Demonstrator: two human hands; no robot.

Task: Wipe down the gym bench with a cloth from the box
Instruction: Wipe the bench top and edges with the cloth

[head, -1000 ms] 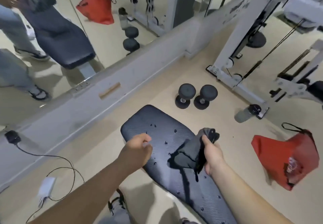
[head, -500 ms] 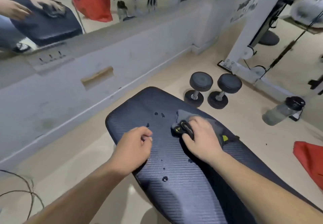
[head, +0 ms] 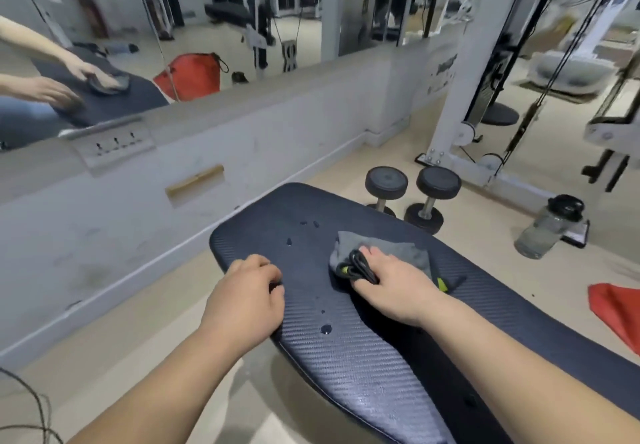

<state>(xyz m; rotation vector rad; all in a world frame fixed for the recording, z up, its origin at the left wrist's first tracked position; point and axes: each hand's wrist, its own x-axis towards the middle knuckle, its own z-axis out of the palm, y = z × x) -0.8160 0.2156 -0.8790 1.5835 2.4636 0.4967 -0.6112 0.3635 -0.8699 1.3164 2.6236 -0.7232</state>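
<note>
A dark padded gym bench [head: 346,346] with a woven texture runs from the middle of the view to the lower right. Water drops dot its pad. A grey cloth [head: 398,251] with a black loop and a yellow tag lies on the pad near its far end. My right hand [head: 391,284] presses down on the cloth, fingers curled over its bunched edge. My left hand [head: 246,301] grips the bench's left edge with the fingers curled onto the pad. No box is in view.
Two black dumbbells [head: 412,191] stand on the floor beyond the bench. A grey water bottle [head: 547,229] lies to the right, a red bag [head: 620,312] at the right edge. A low wall with a mirror [head: 173,45] runs left. A white cable machine [head: 464,97] stands behind.
My right hand brought the cloth down from the air onto the pad and now presses it there. My left hand stays on the bench edge. My view has moved closer to the bench.
</note>
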